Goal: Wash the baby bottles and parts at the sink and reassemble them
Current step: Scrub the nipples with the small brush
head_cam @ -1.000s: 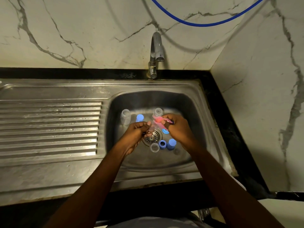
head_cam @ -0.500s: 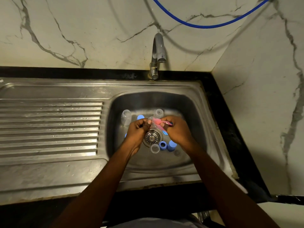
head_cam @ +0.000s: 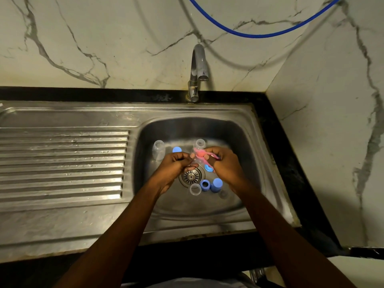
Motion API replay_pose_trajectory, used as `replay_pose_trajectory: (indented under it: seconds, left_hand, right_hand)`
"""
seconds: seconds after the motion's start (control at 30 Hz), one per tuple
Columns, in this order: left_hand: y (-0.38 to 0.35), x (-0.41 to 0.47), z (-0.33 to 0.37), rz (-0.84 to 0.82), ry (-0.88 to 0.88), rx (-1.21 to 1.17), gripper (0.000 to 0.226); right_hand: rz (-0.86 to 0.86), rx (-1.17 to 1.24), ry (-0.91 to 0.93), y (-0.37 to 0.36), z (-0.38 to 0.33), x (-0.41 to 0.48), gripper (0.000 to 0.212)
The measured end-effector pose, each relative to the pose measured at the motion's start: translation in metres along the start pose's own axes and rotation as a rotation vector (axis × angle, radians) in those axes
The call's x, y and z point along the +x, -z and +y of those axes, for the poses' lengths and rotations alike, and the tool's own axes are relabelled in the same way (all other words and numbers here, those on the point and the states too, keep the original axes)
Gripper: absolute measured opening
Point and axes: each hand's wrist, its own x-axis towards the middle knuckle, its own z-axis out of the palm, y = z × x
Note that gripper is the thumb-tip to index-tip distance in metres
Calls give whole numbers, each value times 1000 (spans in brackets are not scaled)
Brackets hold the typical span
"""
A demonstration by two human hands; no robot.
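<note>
Your left hand [head_cam: 174, 165] and right hand [head_cam: 227, 163] meet mid-frame, over the round metal drain strainer [head_cam: 192, 176] of the stainless steel sink [head_cam: 245, 129]. Left fingers are curled round a small clear plastic part [head_cam: 195, 162]; it's too blurred to say which piece. Right fingers are clamped on a thin pink brush [head_cam: 200, 153], head against that part, handle running right. Reads as the scrubbing step, with nothing reassembled yet. A clear plastic bottle [head_cam: 159, 149] sits upper left in the basin and a second clear bottle [head_cam: 200, 143] just above your hands, with a blue cap [head_cam: 177, 150] between them. A blue disc [head_cam: 208, 168] lies beside the strainer. Below it a clear cup [head_cam: 195, 189], blue ring [head_cam: 205, 185] and blue dome cap [head_cam: 216, 185] stand in a row. My read: the part is light, thin and slick when wet, and may flex. Pinch it by the rim, not the wall, and keep it low over the basin so a slip lands close. No stream visible from the chrome tap [head_cam: 197, 65] at top centre.
</note>
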Motion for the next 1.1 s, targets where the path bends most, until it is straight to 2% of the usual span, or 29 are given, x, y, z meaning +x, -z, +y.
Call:
replay_pose_trajectory:
  seconds: [0.1,0.17,0.23,0.3,0.4,0.5,0.57,0.63,0.77,0.87,0.93,1.0,1.1]
  left_hand:
    - [-2,2,-4,58,-36,-63,20]
    - [-4,4,-7,124,-64,-85,15]
    - [-4,5,-11,168,-78,-86,12]
    - [-4,2,-14,186,-95,-96,11]
    - [-9,1,-14,196,-113,-143,11]
    - [-11,1,-10,210,-132,-161,10]
    - [-9,0,-11,194,-134,-169,11]
    - [-11,-4,-11,156,-132,-174,12]
    - [-13,-4,-9,65,-100,-55,12]
    - [-8,-3,-2,5,-14,-75,13]
    - [-4,-2,0,-6,-8,-59,14]
    - [-2,0,-1,15,-53,-13,25]
    - [-6,0,-6,120,-108,-11,23]
  right_hand:
    - [55,-127,41,0,1,3,24]
    - [61,-106,34,-4,-2,0,27]
    - [-25,-168,-2,-1,-6,-3,34]
    - [-66,-244,-8,7,-8,-1,32]
    - [62,-156,-16,8,-11,1,32]
    - [25,-146,0,-2,-11,-6,40]
    - [22,-113,-47,2,-9,-5,37]
    - [68,-21,-123,4,-4,2,32]
    - [55,246,-224,-8,-6,5,32]
    - [39,229,-181,-7,-2,5,29]
    - [54,148,-75,-5,1,3,25]
    - [64,34,53,-4,0,0,18]
    - [84,-95,134,-7,1,-1,16]
